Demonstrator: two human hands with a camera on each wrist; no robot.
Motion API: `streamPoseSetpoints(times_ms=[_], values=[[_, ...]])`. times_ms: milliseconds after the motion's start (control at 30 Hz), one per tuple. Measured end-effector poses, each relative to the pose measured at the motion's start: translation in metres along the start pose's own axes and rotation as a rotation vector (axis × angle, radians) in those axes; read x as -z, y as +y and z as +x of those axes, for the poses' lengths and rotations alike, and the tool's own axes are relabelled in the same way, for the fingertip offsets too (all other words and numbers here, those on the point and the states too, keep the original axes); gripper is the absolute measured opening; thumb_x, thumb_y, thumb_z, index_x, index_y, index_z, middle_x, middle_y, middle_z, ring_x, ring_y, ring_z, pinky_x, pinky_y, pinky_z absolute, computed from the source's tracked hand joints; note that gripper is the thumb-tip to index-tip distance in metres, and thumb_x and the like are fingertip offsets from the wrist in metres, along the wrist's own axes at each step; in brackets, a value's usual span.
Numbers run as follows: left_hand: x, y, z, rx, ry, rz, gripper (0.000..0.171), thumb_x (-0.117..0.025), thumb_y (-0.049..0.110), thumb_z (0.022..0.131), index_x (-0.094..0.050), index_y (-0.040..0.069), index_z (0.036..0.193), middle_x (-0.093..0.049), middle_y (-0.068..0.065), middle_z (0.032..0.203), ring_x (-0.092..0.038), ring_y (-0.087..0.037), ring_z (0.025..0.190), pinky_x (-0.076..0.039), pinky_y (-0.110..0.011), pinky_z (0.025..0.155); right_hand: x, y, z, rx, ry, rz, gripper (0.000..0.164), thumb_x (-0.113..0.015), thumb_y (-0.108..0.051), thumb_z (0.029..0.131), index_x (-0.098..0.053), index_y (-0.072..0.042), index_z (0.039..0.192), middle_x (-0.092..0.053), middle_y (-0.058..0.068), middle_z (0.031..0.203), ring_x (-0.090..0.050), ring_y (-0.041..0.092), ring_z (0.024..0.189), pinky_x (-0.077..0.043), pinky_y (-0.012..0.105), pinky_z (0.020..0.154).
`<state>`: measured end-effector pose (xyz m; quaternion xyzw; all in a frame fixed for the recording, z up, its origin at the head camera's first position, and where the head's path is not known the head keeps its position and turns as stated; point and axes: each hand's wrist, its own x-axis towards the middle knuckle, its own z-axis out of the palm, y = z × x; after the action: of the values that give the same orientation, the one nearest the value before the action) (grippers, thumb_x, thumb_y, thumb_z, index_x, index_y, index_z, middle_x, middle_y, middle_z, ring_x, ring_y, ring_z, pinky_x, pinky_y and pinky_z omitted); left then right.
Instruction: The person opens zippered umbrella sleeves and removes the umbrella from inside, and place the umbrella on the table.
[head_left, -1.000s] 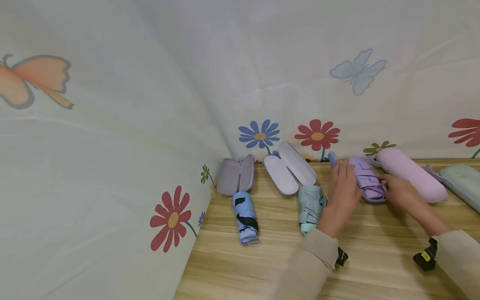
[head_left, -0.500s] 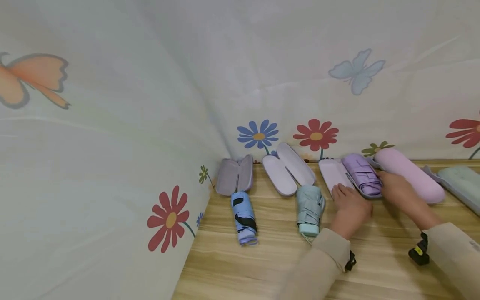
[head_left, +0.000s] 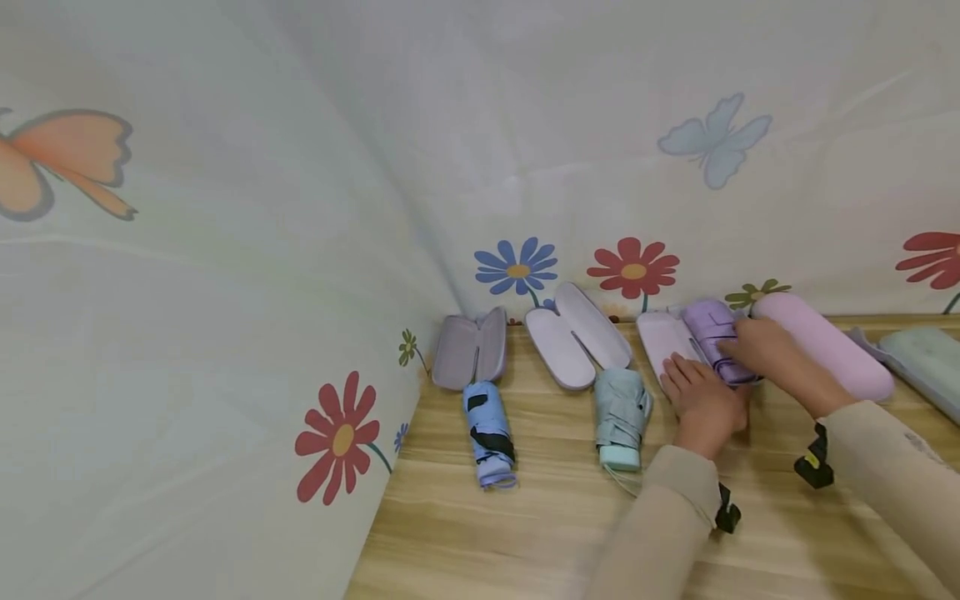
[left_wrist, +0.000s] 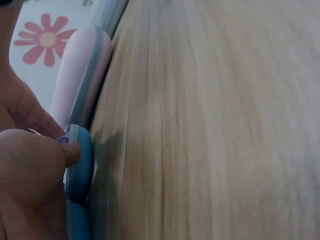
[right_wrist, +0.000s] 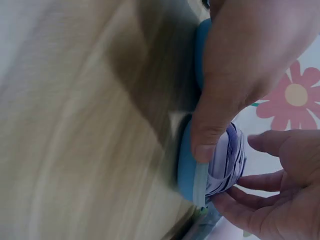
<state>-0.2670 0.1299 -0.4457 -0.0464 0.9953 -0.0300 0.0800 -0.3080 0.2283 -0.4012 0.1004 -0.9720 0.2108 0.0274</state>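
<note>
A glasses-style case (head_left: 662, 333) lies spread apart near the back wall, its outer shell blue in the wrist views. In its right half sits a folded purple umbrella (head_left: 707, 321) wrapped with cord. My left hand (head_left: 703, 402) lies with extended fingers on the left half. Its thumb (right_wrist: 204, 150) presses the front rim of the umbrella's half. At the umbrella's right side is my right hand (head_left: 772, 350), fingertips against the fabric and its fingers (right_wrist: 260, 181) fairly straight. Part of the umbrella is hidden under this hand.
To the left lie a blue folded umbrella (head_left: 489, 437) and a teal one (head_left: 622, 408), below a grey spread case (head_left: 456, 354) and a lavender one (head_left: 558, 346). At right are a closed pink case (head_left: 832, 354) and a pale green case (head_left: 926, 362), along the cloth wall.
My left hand has moved down off the case's left part, which now lies flat, to its front edge. My right hand has moved up and left onto the purple umbrella.
</note>
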Motion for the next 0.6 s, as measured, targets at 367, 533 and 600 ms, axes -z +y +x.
streamPoseSetpoints(times_ms=[367, 533, 600], values=[[-0.001, -0.013, 0.002, -0.009, 0.037, -0.031, 0.079, -0.036, 0.074, 0.097, -0.029, 0.025, 0.159, -0.023, 0.002, 0.164, -0.02, -0.018, 0.152, -0.022, -0.039, 0.12, -0.009, -0.011, 0.02, -0.035, -0.073, -0.062, 0.06, -0.072, -0.034, 0.091, -0.052, 0.023, 0.096, -0.059, 0.035, 0.087, -0.062, 0.042, 0.076, -0.051, 0.052, 0.066], [0.001, -0.033, 0.007, -0.037, 0.008, -0.085, 0.083, -0.035, 0.076, 0.096, -0.026, 0.025, 0.161, -0.02, 0.003, 0.166, -0.017, -0.016, 0.153, -0.02, -0.037, 0.121, -0.018, -0.02, 0.025, -0.037, -0.033, -0.06, 0.057, -0.076, -0.031, 0.087, -0.053, 0.021, 0.092, -0.059, 0.033, 0.084, -0.062, 0.046, 0.076, -0.052, 0.054, 0.066], [0.0, -0.04, 0.01, -0.04, -0.002, -0.107, 0.084, -0.035, 0.076, 0.096, -0.025, 0.025, 0.162, -0.019, 0.004, 0.167, -0.016, -0.015, 0.154, -0.019, -0.036, 0.122, -0.02, -0.026, 0.027, -0.054, -0.043, -0.051, 0.059, -0.076, -0.031, 0.087, -0.052, 0.022, 0.095, -0.059, 0.035, 0.086, -0.063, 0.048, 0.078, -0.052, 0.054, 0.068]])
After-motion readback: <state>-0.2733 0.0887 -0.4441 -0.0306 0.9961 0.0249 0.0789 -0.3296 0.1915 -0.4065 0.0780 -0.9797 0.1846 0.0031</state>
